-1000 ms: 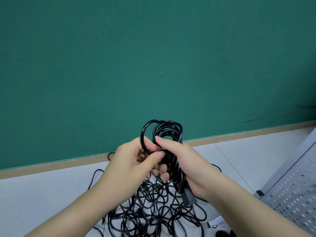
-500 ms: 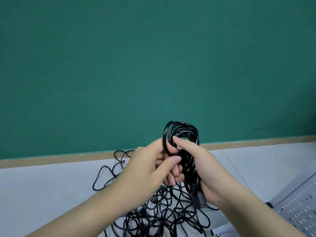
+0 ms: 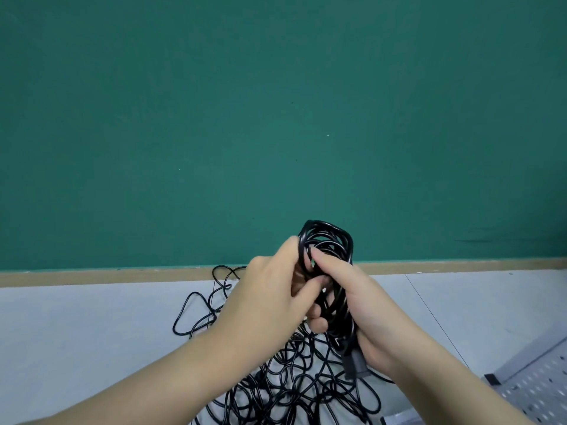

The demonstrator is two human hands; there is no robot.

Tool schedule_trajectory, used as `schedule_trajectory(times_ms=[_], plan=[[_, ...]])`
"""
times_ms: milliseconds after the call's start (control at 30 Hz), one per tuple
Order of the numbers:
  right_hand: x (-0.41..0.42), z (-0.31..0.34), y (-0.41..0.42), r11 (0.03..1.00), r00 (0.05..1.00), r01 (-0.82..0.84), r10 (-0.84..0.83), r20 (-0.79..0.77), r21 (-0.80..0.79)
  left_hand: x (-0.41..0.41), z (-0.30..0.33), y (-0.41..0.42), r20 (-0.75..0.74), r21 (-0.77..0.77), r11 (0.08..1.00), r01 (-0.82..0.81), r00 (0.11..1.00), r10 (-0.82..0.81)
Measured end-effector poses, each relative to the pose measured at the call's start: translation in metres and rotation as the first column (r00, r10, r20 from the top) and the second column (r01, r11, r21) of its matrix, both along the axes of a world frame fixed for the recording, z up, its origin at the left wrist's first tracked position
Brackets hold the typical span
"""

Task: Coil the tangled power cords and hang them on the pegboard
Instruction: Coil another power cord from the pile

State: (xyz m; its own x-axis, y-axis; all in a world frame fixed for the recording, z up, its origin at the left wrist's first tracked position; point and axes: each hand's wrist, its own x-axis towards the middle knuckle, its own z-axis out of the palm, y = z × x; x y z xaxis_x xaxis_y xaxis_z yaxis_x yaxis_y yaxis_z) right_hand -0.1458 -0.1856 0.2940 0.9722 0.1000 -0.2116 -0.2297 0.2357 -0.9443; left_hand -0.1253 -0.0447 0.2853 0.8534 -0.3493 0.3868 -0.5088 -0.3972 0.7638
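A: Where is the cord being wound?

B: The coiled cord (image 3: 329,256), a black bundle of loops, is held upright in the air just below the middle of the view, in front of the green wall (image 3: 276,118). Its plug (image 3: 356,365) hangs out at the bundle's 6 o'clock end.

A: And the grips?

B: The right hand (image 3: 365,305) has its grip closed round the bundle, fingers wrapped about the loops from the 3 o'clock side, thumb lying up along them. The left hand (image 3: 273,299) comes in from 9 o'clock; its thumb and fingers pinch the same bundle near its upper part, though exactly which strands it pinches is hidden behind the hand.

A: The rest of the cords?

B: The tangled cords (image 3: 294,384) lie in a loose black heap on the pale floor (image 3: 76,332), at 6 o'clock from the hands, with a few loops straying out toward 10 o'clock, up to the tan baseboard (image 3: 122,276).

A: The pegboard?

B: The grey perforated pegboard (image 3: 540,384) shows at the frame's 4 o'clock corner, well apart from the bundle.
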Motion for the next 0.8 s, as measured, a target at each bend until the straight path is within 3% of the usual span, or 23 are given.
schedule_trajectory(times_ms=[67, 267, 333, 467, 533, 667, 800], plan=[[0.000, 0.000, 0.001, 1.000, 1.000, -0.022, 0.022, 0.009, -0.006, 0.002, 0.001, 0.001, -0.025, -0.016, 0.999, -0.031, 0.999, 0.031], [0.002, -0.008, 0.004, 0.994, 1.000, -0.002, 0.002, -0.002, -0.107, 0.005, -0.007, 0.001, 0.128, 0.258, 0.948, -0.187, 0.979, 0.159], [0.001, -0.007, 0.005, 0.992, 1.000, 0.020, -0.020, 0.004, -0.124, 0.008, -0.006, 0.002, 0.070, 0.264, 0.956, -0.126, 0.991, 0.111], [0.004, -0.006, -0.002, 0.987, 0.998, 0.070, -0.069, 0.011, -0.144, 0.012, 0.002, 0.009, -0.144, 0.149, 0.973, 0.175, 0.978, -0.154], [0.006, -0.005, -0.007, 0.986, 0.997, 0.071, -0.070, 0.010, -0.148, 0.012, 0.000, 0.012, -0.128, 0.112, 0.973, 0.202, 0.974, -0.187], [0.005, -0.004, -0.011, 0.989, 0.999, 0.040, -0.043, -0.018, -0.140, 0.014, -0.007, 0.014, 0.000, 0.096, 0.990, 0.105, 0.994, -0.105], [0.003, -0.001, -0.009, 0.988, 0.996, 0.090, -0.093, -0.014, -0.125, 0.009, -0.004, 0.010, 0.028, 0.198, 0.962, 0.186, 0.980, -0.195]])
